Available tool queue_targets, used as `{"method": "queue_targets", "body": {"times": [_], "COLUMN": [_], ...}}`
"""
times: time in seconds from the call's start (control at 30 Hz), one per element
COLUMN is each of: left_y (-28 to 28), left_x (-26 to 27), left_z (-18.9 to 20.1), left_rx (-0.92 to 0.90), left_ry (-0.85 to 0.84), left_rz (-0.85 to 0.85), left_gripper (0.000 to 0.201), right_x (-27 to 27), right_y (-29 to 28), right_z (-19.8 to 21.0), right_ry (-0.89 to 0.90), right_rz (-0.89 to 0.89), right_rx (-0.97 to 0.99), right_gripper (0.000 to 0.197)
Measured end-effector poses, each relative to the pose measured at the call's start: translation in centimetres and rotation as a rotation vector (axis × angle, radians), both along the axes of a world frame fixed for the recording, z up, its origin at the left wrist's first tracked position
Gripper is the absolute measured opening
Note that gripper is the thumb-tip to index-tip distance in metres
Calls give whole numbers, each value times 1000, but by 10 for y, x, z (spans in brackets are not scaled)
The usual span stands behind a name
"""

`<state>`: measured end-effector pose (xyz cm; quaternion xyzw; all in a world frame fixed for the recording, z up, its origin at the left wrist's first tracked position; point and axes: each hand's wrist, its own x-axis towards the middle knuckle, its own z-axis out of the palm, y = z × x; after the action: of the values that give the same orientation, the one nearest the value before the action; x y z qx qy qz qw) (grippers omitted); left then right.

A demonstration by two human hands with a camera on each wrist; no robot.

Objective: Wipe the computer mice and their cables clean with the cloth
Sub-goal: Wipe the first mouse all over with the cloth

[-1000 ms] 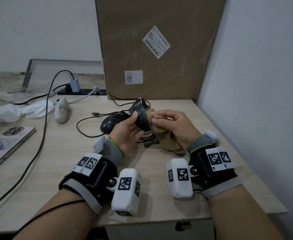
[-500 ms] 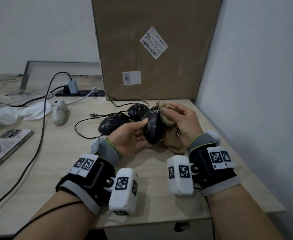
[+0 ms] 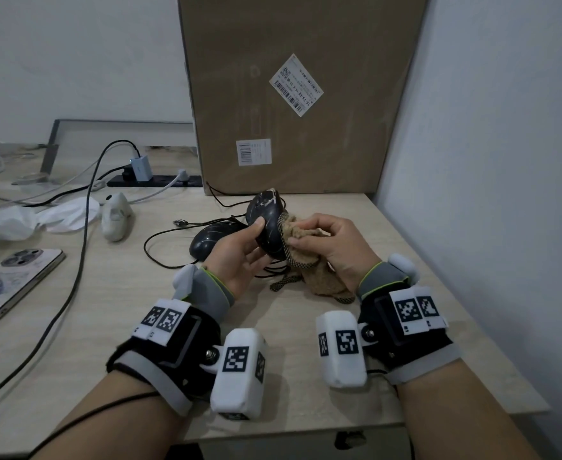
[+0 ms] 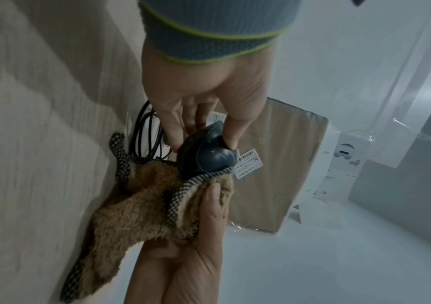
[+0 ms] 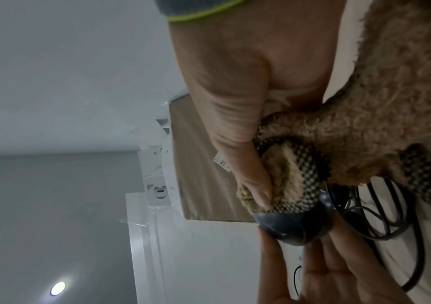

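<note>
My left hand grips a black mouse and holds it upright above the desk, thumb on its left side. My right hand pinches a brown fluffy cloth with a checked edge and presses it against the mouse's right side. The left wrist view shows the mouse between the left hand above and the cloth below. In the right wrist view the thumb pushes the cloth onto the mouse. A coiled black cable lies under the hands. A second black mouse lies to the left.
A tall cardboard box stands right behind the mice and a wall closes the right side. To the left lie a white device, crumpled tissue, a phone, a power strip and a long black cord.
Half a second ago the mouse was lower and tilted, with the cloth at its top end. Now it stands higher and upright, and the cloth has slid down its right side.
</note>
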<state>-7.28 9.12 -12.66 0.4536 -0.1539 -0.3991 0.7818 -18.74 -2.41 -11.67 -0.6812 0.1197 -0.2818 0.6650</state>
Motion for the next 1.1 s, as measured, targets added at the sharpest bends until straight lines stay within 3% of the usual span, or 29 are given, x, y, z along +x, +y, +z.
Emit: {"method": "queue_targets", "body": {"times": [0.47,0.67,0.9,1.1], "left_y": [-2,-2,-4,-6], "left_x": [3,2,-3,0], "left_z": [-4,-5,-6,-8], "left_rx": [-25,39,114,91], "left_ry": [-93,-113,-238,-224], "left_rz": [13,-4,-49,27], "left_gripper": [11,21,26,30], "right_x": [3,4,6,9], "right_y": [1,0,-10,-7], "right_z": [-2,-3,-6,-8], "right_ry": [22,-9,-55,3], "right_rz": [-152,-161,-306,-178], "right_rx": [-87,-77,-65,-153], "right_gripper": [16,17,11,19]}}
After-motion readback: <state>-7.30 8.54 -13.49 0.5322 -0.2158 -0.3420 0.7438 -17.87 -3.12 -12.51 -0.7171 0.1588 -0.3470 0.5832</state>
